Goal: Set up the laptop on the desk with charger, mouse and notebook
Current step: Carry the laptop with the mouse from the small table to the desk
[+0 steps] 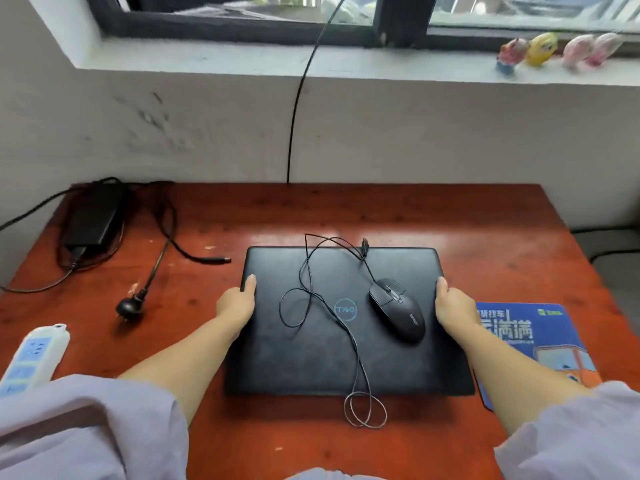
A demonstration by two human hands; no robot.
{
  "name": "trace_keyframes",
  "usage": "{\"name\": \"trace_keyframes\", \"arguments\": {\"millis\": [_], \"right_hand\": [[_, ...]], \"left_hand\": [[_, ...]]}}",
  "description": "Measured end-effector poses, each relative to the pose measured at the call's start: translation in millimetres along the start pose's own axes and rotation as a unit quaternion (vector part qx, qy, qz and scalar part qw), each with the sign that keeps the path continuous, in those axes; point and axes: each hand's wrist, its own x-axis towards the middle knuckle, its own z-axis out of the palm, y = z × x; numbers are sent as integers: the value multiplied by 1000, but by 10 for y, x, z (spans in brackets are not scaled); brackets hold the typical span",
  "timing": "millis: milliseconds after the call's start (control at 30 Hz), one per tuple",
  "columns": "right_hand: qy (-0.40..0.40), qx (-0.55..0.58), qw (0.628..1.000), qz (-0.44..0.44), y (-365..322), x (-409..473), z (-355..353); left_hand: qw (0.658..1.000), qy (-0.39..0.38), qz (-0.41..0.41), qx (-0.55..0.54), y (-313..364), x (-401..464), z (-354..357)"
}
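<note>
Both hands hold the closed laptop [332,327] by its side edges: the left hand [239,301] has its thumb on the lid and its fingers curled under the left edge, and the right hand [452,306] clasps the right edge in the same grip. That black laptop lies flat in the middle of the red-brown worktop [433,216], its near edge set back from the worktop's front edge.

On the lid, towards the right side, sits a black mouse [397,310]. Its thin cable [311,296] loops across the lid, its plug lies at the laptop's far edge, and one coil hangs over the near edge onto the wood.

At the far left corner lies the charger [93,216] with its tangled cords; the round plug [130,306] and the barrel tip [223,260] rest on open wood left of the laptop. A white power strip [33,355] lies at the worktop's left edge. A blue mouse pad [530,341] lies just right of the laptop, partly under the right forearm. Bare wood stretches between the laptop's far edge and the wall.
</note>
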Motion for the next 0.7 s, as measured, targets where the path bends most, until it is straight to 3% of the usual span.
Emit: {"name": "trace_keyframes", "arguments": {"millis": [367, 700], "right_hand": [[-25, -59, 997, -41, -208, 592, -96], [-28, -137, 979, -150, -153, 676, -145]], "left_hand": [[988, 64, 33, 136, 348, 300, 142], [955, 78, 71, 278, 357, 216, 58]]}}
